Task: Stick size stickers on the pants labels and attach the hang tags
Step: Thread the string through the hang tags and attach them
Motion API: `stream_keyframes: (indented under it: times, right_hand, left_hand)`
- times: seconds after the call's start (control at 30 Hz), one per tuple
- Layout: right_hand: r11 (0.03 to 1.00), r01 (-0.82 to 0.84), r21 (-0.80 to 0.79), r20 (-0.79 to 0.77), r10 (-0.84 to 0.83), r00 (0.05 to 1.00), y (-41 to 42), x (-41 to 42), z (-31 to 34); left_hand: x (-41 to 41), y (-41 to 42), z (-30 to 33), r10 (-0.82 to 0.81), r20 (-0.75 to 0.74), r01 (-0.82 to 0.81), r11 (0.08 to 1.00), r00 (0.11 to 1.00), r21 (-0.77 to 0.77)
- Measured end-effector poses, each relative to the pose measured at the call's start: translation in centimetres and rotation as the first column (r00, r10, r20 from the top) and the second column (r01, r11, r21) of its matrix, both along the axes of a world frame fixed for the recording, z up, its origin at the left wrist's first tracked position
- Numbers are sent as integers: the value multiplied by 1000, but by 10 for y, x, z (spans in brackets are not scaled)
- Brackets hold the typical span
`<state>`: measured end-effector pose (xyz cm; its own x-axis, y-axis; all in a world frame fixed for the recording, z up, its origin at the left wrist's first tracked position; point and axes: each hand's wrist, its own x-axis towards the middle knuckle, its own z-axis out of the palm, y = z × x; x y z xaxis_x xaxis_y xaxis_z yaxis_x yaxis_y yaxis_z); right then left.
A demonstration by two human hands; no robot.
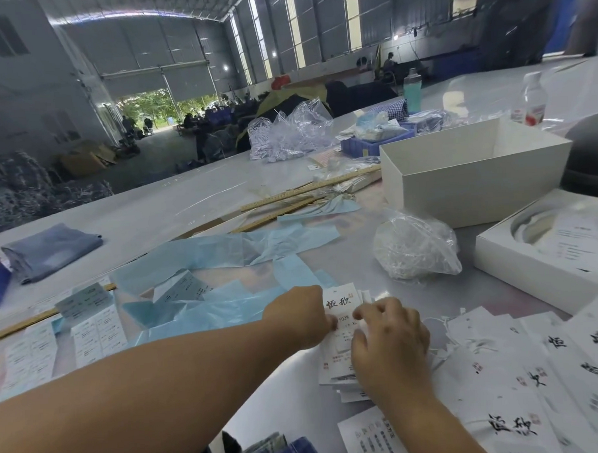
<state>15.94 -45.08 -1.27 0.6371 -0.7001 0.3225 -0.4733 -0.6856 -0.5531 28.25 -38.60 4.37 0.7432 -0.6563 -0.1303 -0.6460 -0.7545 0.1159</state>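
Two bare hands are working over a stack of white printed hang tags [342, 353] on the grey tabletop [187, 200]: left hand [303, 315] and right hand [388, 335] fingers pinching the top tag (likely steadying it for a size sticker).

Both hands sit mid-table [173, 204], boxed in: blue paper scraps [224, 264] and sticker sheets [89, 324] to the left, clear plastic bag [415, 248] ahead right, 2 white boxes [466, 174] beyond it, spread hang tags [522, 360] right. Wooden rulers [309, 188] cross the middle. Open lane: bare surface far left-centre, past the folded jeans [48, 251].
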Motion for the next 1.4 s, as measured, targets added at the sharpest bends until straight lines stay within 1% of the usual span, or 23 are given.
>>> stream_keyframes:
  times: [0.07, 0.13, 0.23, 0.33, 0.4, 0.63, 0.77, 0.9, 1.07, 1.17, 1.3, 1.4]
  right_hand:
    - [999, -35, -22, -42, 35, 999, 1, 0, -1]
    - [1000, -17, 1, -66, 17, 998, -1, -1, -2]
    - [1000, 14, 21, -90, -12, 996, -3, -4, -3]
    - [999, 48, 8, -143, -47, 989, -3, -3, -2]
    - [998, 65, 8, -162, -62, 985, -3, -3, -1]
    - [998, 67, -17, -105, -69, 992, 0, -3, 1]
    - [997, 75, -8, -56, -75, 996, 2, -3, 3]
    - [997, 73, 16, -30, -73, 997, 1, -5, 5]
    - [994, 77, 78, 66, -82, 994, 3, -4, 9]
    - [996, 57, 76, 27, -59, 998, 1, -6, 9]
    - [996, 53, 78, -11, -52, 999, 1, -8, 13]
    - [996, 52, 70, -26, -50, 998, 0, -8, 16]
  left_hand:
    - [2, -1, -1, -4, -4, 4, 1000, 1000, 14]
    - [4, -1, -2, -2, -31, 2, 1000, 1000, 23]
    - [5, 0, -1, 24, -150, -22, 1000, 988, 11]
    - [5, -1, 0, 65, -286, -63, 998, 956, 14]
    - [3, -1, 2, 88, -323, -79, 996, 942, 41]
    - [-1, -3, 5, 56, -311, -31, 996, 949, 84]
    - [2, -2, -1, -10, -192, 27, 996, 981, 88]
    - [1, -2, -1, -10, -157, 25, 995, 988, 97]
    - [2, -2, -2, 27, -200, -10, 996, 979, 89]
    - [4, -3, -3, 45, -237, -27, 996, 970, 81]
    - [6, -2, -3, 75, -244, -55, 995, 967, 86]
    - [6, -1, -2, 84, -275, -75, 996, 958, 41]
